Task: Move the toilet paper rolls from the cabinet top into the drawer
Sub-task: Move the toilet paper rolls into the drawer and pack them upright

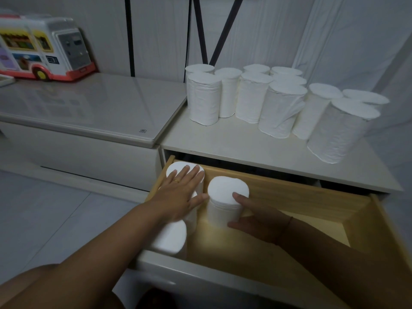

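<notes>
Several white toilet paper rolls (252, 97) stand upright on the white cabinet top (234, 148) at the back right. Below it the wooden drawer (312, 197) is pulled out. Upright rolls stand along its left side. My left hand (178, 195) lies flat with straight fingers on the top of the far left roll (178, 168). My right hand (256, 219) grips the side of another roll (225, 192) standing just to the right of it, thumb at its top edge. A third roll (171, 237) stands near the drawer's front left corner, partly hidden by my left forearm.
A lower cabinet with a glossy glass top (89, 108) stands to the left, carrying a toy bus (44, 47) at its back. The drawer's white front panel (200, 273) is close to me. Bare wooden drawer floor (278, 237) lies to the right of the rolls.
</notes>
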